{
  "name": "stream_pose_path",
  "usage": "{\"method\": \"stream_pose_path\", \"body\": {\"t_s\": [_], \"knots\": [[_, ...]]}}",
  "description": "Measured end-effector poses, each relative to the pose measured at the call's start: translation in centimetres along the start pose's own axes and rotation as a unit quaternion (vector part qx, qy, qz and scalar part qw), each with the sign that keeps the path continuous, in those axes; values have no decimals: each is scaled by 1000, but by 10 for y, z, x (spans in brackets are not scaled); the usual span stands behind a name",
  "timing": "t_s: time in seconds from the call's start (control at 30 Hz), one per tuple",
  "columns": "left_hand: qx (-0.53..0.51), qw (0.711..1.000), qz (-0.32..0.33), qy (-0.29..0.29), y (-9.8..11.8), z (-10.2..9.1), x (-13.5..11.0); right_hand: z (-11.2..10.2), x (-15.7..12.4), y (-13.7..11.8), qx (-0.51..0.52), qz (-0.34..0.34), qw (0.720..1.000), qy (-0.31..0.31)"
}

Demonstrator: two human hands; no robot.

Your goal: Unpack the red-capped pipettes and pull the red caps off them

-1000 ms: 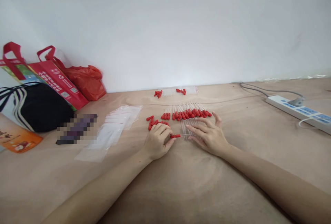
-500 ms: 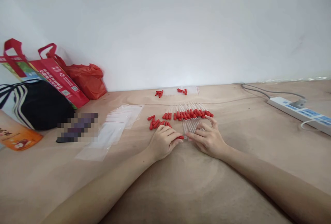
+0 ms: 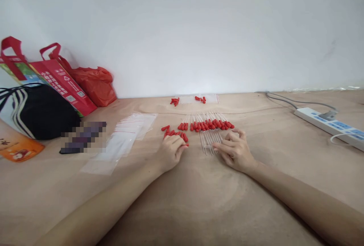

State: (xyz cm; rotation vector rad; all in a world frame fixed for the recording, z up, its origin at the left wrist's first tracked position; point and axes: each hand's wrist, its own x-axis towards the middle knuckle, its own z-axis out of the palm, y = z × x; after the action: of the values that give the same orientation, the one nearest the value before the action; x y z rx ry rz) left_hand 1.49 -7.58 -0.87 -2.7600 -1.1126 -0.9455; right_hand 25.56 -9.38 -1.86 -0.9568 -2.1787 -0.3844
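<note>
Left hand [image 3: 172,154]: fingertips pinched about one red bulb [image 3: 187,145], beside loose red bulbs [image 3: 165,128]. Right hand [image 3: 234,151]: fingers closed on one clear tube [image 3: 208,146], which lay across a tube row [image 3: 209,137], nearer than red-ended droppers [image 3: 211,125].

Of the red bulb [image 3: 187,145] at the thumb of the left hand [image 3: 171,152], only a sliver shows; the fingers cover the rest, plus the near side of the bulb pile [image 3: 172,133]. The right hand [image 3: 235,150] hides one end of a crosswise clear tube [image 3: 208,146]. Pixelation masks a dark object [image 3: 83,138] (what it is, I cannot tell). The left edge crops the orange pouch [image 3: 21,151] and black bag [image 3: 49,113]; the right edge crops the power strip [image 3: 331,123]. Lettering on the red carrier [image 3: 61,83] is too small to read.
</note>
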Motion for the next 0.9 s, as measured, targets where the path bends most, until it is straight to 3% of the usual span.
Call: {"method": "stream_pose_path", "body": {"t_s": [0.13,0.3,0.47,0.67,0.83,0.9], "knots": [[-62,996,-23,65,-4,-7,0,0,0,5,1,46,999,-1],[-2,973,-130,192,-19,-17,5,2,-2,21,-29,161,987,-8],[-6,970,-188,155,-40,-18,4,-2,-6,35,-101,222,968,-59],[-30,968,-228,99,-37,-15,3,0,-4,29,-136,229,956,-119],[3,954,-254,158,-43,-25,7,4,-4,25,-126,209,961,-127],[12,949,-275,152,-49,-29,12,5,-3,24,-121,208,963,-124]]}}
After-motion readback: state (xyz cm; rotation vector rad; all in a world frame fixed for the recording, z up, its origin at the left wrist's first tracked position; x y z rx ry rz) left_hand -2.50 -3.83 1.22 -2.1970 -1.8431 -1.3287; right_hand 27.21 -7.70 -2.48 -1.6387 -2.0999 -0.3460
